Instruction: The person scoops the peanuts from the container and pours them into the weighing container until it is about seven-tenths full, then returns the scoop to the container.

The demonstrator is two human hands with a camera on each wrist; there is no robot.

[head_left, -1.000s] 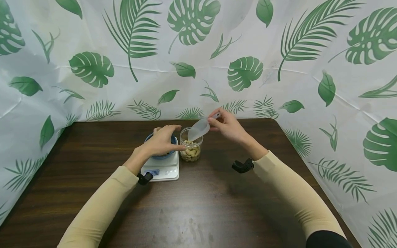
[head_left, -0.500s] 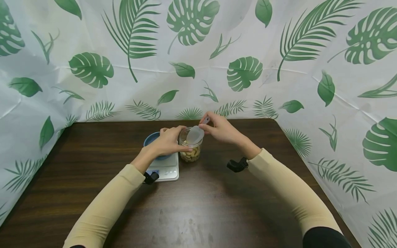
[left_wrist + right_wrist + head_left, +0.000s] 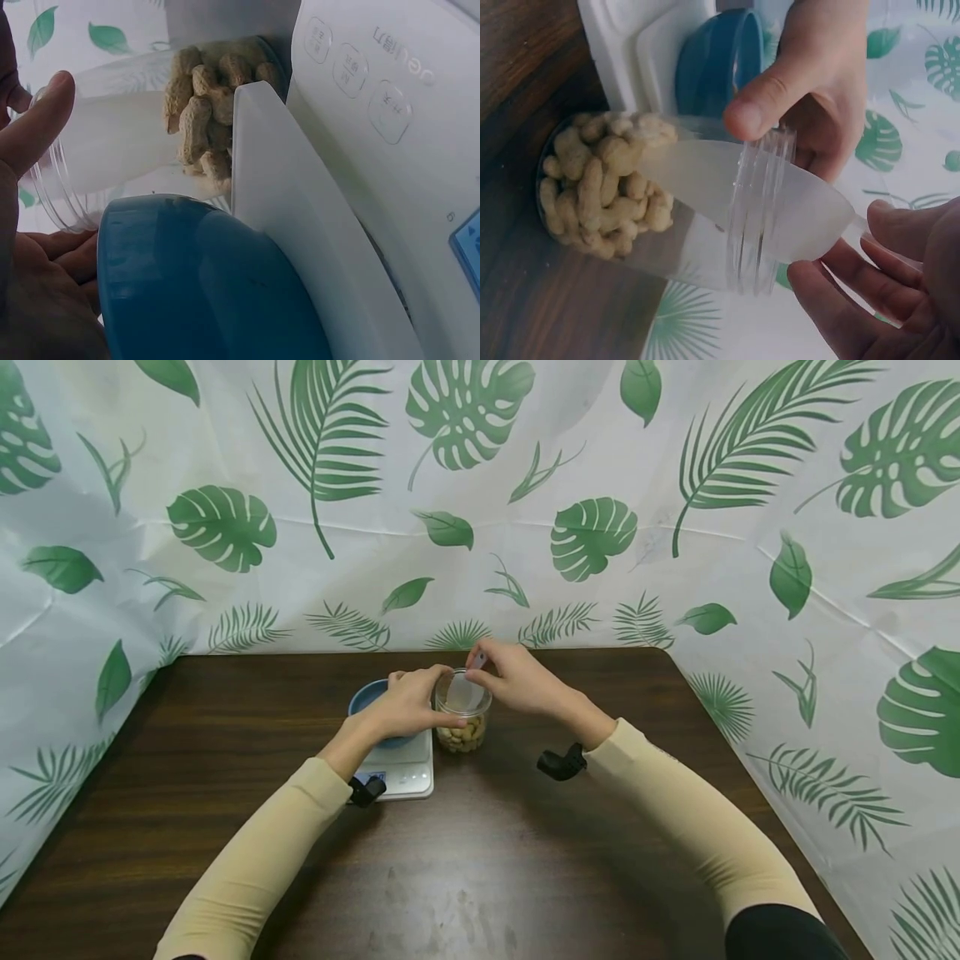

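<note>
A clear plastic jar (image 3: 705, 259) stands on the table with unshelled peanuts (image 3: 604, 184) filling its lower part. My left hand (image 3: 408, 702) grips the jar near its rim, thumb on the near side and fingers round the back. A translucent white scoop (image 3: 802, 214) dips through the jar's mouth, its tip down at the peanuts. My right hand (image 3: 525, 677) pinches the scoop's handle just above the rim. Beneath my left hand, a blue bowl (image 3: 202, 277) sits on a white kitchen scale (image 3: 408, 777); the hand covers much of the bowl in the head view.
The scale stands right beside the jar, on its left, its display (image 3: 372, 777) partly hidden by the left wrist camera (image 3: 367, 791). Behind the dark wooden table (image 3: 480, 860) hangs a white sheet with green leaves (image 3: 592, 539), close to the far edge.
My left hand has moved right from over the bowl to the jar's rim and taken hold of it. My right hand has come left and lower, pushing the scoop deeper into the jar.
</note>
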